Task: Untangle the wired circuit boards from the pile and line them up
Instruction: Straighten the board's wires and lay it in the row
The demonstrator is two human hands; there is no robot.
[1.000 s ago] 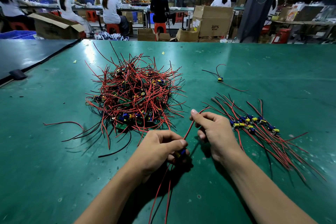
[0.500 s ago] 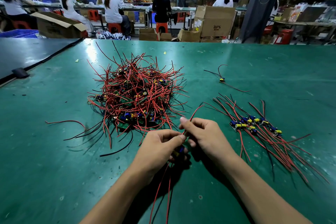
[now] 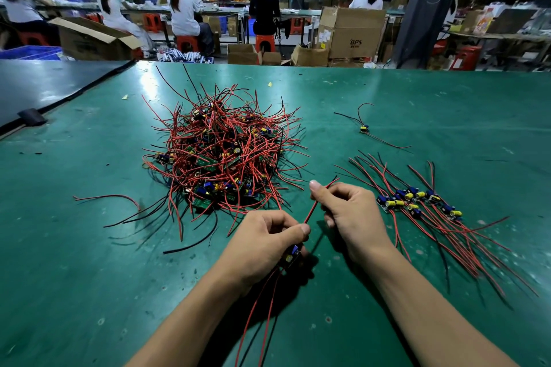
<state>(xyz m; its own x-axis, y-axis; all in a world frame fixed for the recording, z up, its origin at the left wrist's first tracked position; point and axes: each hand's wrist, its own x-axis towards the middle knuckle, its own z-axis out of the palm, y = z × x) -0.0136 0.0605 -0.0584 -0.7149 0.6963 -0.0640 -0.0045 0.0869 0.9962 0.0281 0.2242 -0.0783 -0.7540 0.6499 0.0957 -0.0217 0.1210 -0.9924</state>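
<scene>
A tangled pile (image 3: pixel 225 155) of small circuit boards with red and black wires lies on the green table (image 3: pixel 89 262), beyond my hands. My left hand (image 3: pixel 262 243) grips one small circuit board (image 3: pixel 292 256) with blue and yellow parts; its red wires trail down toward me. From that board a red wire (image 3: pixel 313 207) runs up to my right hand (image 3: pixel 348 211), which pinches it between thumb and fingers. To the right, several untangled boards (image 3: pixel 417 201) lie side by side, wires fanned out to the lower right.
One single wired board (image 3: pixel 363 128) lies alone further back on the right. A loose red wire (image 3: pixel 110 198) lies left of the pile. A dark mat (image 3: pixel 44 83) adjoins the table at the left. Cardboard boxes and seated workers fill the background.
My right hand, close against the left hand half a second ago, has slid up and away along the red wire, drawing it straighter. The left hand has stayed put with the board.
</scene>
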